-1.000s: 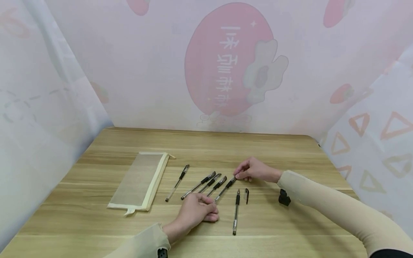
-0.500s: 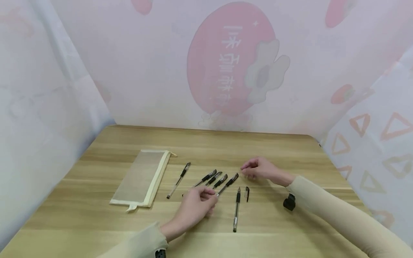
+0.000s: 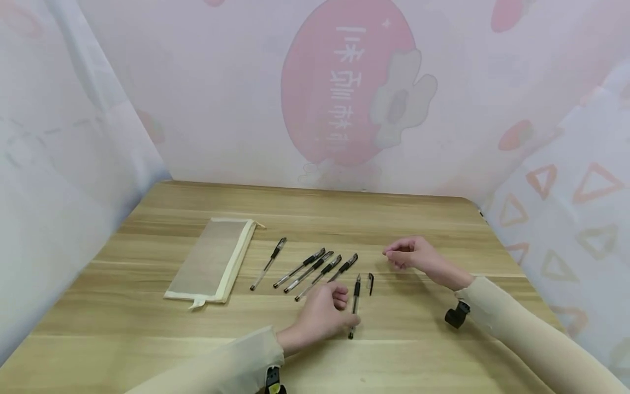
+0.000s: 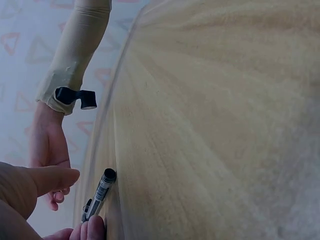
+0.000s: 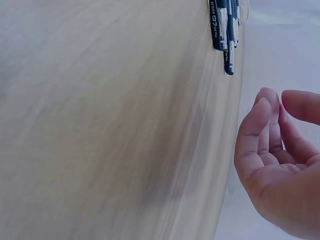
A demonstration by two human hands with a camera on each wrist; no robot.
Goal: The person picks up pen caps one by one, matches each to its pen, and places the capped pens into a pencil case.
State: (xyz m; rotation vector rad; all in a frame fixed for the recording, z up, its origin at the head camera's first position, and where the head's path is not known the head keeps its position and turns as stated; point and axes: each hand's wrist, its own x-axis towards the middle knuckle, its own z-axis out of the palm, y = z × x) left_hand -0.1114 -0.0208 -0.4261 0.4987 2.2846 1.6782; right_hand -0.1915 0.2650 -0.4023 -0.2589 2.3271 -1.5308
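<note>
An uncapped gel pen with a black grip lies on the table, tip pointing away, its cap just to the right. My left hand reaches over it from the left, thumb overlapping the barrel in the head view. In the left wrist view the thumb stands well apart from the fingers, and the pen's end shows between them. Several capped gel pens lie slanted side by side beyond that hand, which hides part of the rightmost. My right hand hovers farther right, fingers loosely bent, holding nothing.
A cream mesh zip pouch lies flat at the left. Between it and the row lies another capped pen. Printed cloth walls enclose the back and sides of the wooden table.
My left hand has let go of the rightmost capped pen and moved right to the uncapped one. My right hand has left that pen's cap end and drawn off to the right.
</note>
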